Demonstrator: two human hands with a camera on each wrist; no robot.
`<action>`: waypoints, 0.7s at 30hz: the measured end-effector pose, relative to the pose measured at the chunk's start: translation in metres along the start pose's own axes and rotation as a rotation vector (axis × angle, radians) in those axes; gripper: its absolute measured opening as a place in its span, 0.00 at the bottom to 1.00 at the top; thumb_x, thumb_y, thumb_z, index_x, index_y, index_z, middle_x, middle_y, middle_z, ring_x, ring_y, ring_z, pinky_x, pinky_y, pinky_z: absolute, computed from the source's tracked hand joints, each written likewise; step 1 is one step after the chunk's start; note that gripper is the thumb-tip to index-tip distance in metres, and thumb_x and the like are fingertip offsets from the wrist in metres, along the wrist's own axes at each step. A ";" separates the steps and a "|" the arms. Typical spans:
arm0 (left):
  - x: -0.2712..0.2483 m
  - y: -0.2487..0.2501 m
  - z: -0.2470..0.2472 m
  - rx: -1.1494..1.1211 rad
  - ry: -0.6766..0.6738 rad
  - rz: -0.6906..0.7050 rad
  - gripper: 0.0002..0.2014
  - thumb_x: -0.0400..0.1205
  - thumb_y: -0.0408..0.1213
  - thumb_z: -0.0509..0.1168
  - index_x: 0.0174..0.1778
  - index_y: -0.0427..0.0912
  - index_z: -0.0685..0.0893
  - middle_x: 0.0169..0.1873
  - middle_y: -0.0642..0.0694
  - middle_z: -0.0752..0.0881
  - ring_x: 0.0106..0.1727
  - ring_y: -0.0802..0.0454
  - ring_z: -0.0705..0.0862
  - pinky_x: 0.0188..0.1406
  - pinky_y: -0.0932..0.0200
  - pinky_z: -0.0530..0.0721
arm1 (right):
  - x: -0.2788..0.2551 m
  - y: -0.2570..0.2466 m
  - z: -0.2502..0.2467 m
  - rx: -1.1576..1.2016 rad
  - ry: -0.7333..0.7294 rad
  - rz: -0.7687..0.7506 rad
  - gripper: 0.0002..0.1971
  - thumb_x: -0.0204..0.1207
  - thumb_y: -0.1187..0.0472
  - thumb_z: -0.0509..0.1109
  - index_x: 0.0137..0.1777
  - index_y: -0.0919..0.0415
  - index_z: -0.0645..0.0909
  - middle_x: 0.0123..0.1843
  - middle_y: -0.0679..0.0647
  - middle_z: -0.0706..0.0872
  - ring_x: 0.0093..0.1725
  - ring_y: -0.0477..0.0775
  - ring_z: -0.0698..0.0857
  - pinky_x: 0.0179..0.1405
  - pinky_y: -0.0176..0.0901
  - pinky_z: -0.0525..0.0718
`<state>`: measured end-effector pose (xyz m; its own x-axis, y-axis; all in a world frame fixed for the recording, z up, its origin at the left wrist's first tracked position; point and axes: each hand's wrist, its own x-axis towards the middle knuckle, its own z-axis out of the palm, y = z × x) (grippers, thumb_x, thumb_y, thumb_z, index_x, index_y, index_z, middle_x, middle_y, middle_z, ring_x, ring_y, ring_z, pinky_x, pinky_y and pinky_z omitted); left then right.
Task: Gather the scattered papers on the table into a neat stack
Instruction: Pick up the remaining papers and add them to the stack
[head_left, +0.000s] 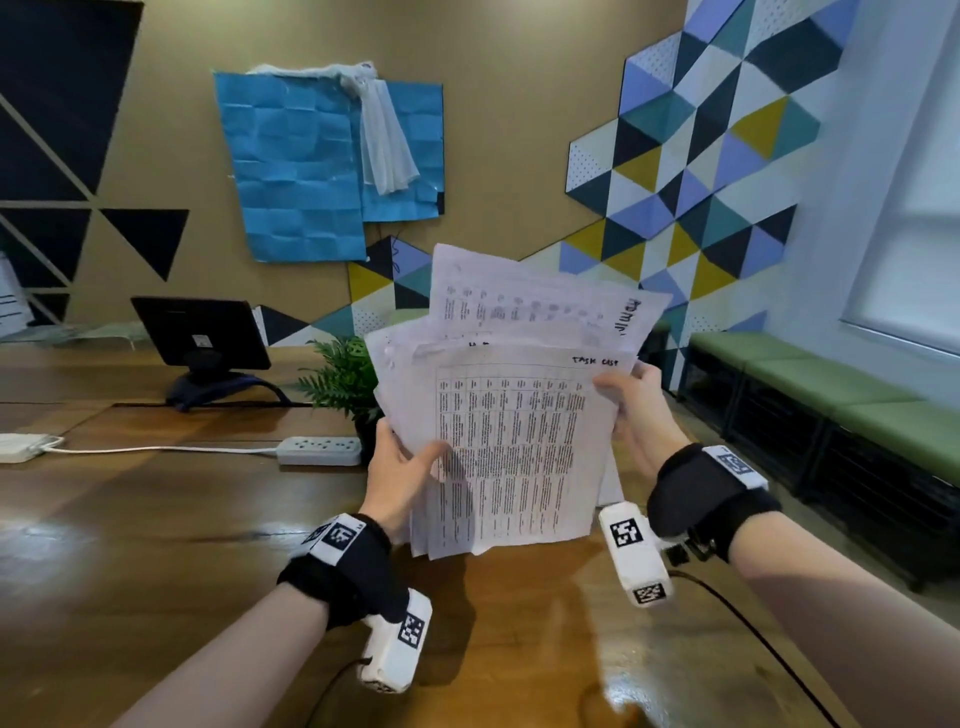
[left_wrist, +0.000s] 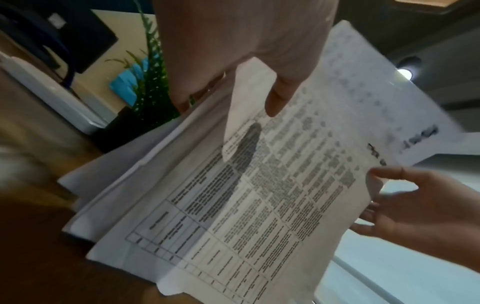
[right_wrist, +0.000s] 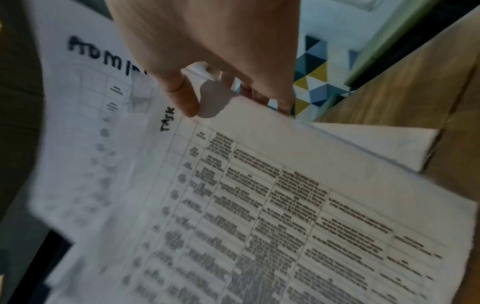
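Left hand (head_left: 402, 475): grip pinched the papers' (head_left: 511, 436) left edge, thumb on the front sheet, fingers behind | right hand (head_left: 641, 410): grip pinched the upper right edge the same way | papers: upright, fanned unevenly between both hands, bottom edges at the desk (head_left: 156, 525) | behind: plant (head_left: 345, 376), power strip (head_left: 319, 449)
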<state>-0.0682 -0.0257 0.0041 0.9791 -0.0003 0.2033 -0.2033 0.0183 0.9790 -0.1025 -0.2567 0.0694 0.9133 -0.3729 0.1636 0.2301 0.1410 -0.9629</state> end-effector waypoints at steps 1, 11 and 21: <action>0.000 0.000 0.000 0.006 0.005 -0.005 0.21 0.77 0.31 0.70 0.62 0.46 0.69 0.49 0.54 0.80 0.54 0.52 0.79 0.50 0.61 0.78 | 0.000 0.000 -0.001 -0.039 -0.017 -0.020 0.18 0.77 0.70 0.65 0.65 0.60 0.69 0.53 0.53 0.82 0.48 0.50 0.84 0.41 0.41 0.85; -0.010 0.006 0.008 0.082 0.065 -0.014 0.14 0.83 0.31 0.62 0.65 0.38 0.75 0.59 0.35 0.83 0.66 0.34 0.80 0.67 0.41 0.78 | -0.007 0.008 0.005 -0.217 -0.149 -0.081 0.17 0.86 0.64 0.57 0.73 0.57 0.70 0.60 0.47 0.82 0.55 0.41 0.82 0.44 0.22 0.83; -0.027 0.015 0.010 0.141 -0.012 0.168 0.15 0.84 0.34 0.60 0.64 0.55 0.74 0.58 0.53 0.86 0.61 0.55 0.85 0.65 0.52 0.81 | -0.002 0.011 -0.005 -0.029 -0.064 -0.004 0.31 0.73 0.63 0.76 0.74 0.61 0.69 0.66 0.57 0.84 0.60 0.58 0.86 0.60 0.58 0.85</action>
<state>-0.0974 -0.0354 0.0137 0.9316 -0.0213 0.3629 -0.3628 -0.1209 0.9240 -0.1033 -0.2595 0.0574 0.9324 -0.3134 0.1799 0.2246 0.1124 -0.9680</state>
